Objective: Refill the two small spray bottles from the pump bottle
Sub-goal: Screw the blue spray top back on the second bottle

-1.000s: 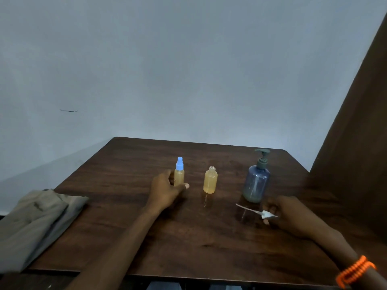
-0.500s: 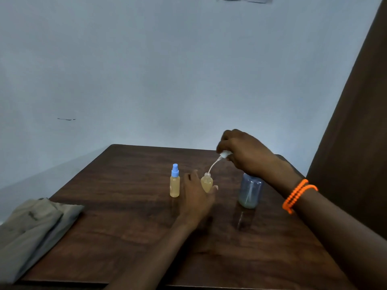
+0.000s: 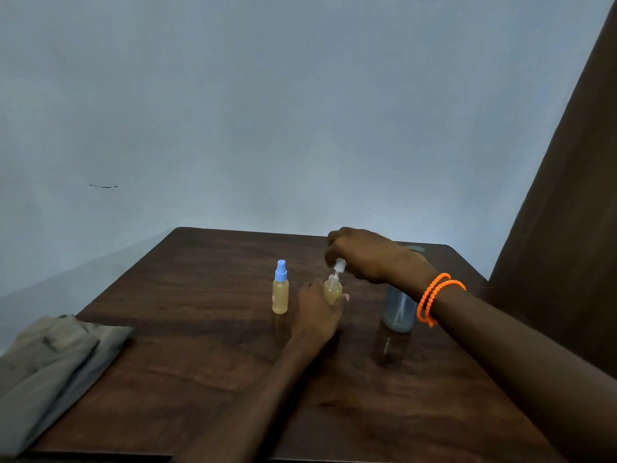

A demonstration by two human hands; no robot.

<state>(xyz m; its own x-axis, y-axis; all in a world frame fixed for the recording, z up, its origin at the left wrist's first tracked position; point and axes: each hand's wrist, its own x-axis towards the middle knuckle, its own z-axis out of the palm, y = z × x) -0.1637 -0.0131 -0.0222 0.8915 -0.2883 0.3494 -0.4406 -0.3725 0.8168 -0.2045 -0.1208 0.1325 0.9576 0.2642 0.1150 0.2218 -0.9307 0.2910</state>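
Two small amber spray bottles stand mid-table. The left spray bottle [image 3: 280, 292] carries its blue cap. My left hand [image 3: 317, 312] grips the second spray bottle [image 3: 333, 289], which stands open-necked. Directly above it my right hand [image 3: 364, 255] pinches a white spray head [image 3: 339, 265], whose dip tube reaches down into that neck. The grey-blue pump bottle [image 3: 399, 310] stands to the right, its top hidden behind my right wrist.
The dark wooden table [image 3: 200, 362] ends at a pale wall behind. A folded grey-beige cloth [image 3: 50, 362] lies over the table's left front corner. A dark brown panel [image 3: 567, 228] rises along the right side. Orange bead bracelets [image 3: 437, 295] circle my right wrist.
My right hand picked up the white spray head from the table, carried it over the open bottle and lowered its tube into the neck. My left hand shifted from the blue-capped bottle to the open one.
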